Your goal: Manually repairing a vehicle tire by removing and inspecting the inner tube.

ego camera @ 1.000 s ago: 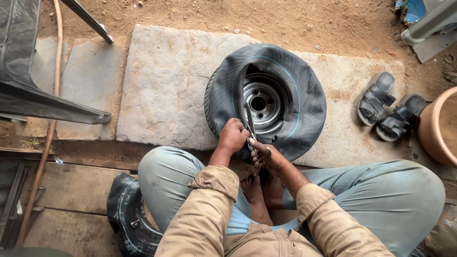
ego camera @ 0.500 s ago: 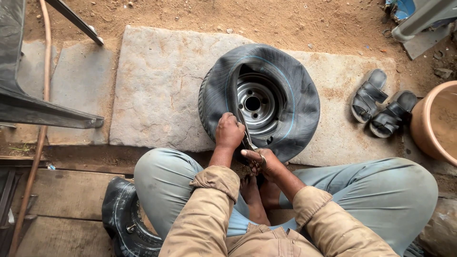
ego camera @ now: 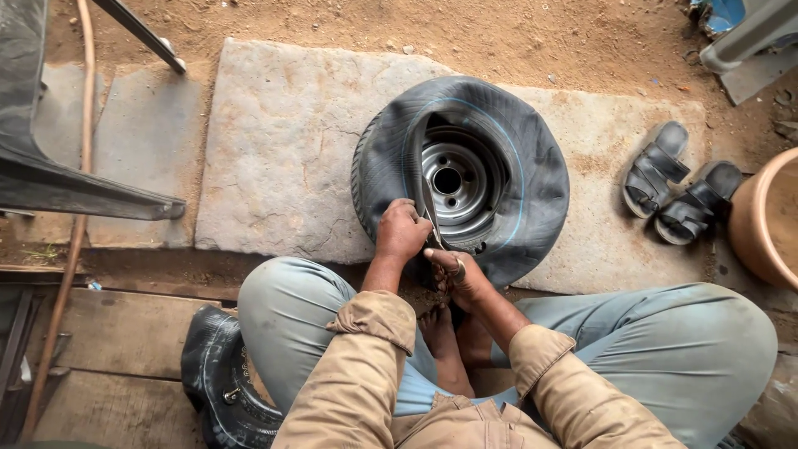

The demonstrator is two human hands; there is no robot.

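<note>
1. A small wheel lies flat on a stone slab, its hub facing up, just ahead of the seated person's knees.
2. A thin metal bar runs from the near rim up and away toward the hub.
3. The left hand is closed on the tyre's near edge beside the bar.
4. The right hand is closed around the bar's lower end.
5. A pair of sandals sits to the right.
</note>
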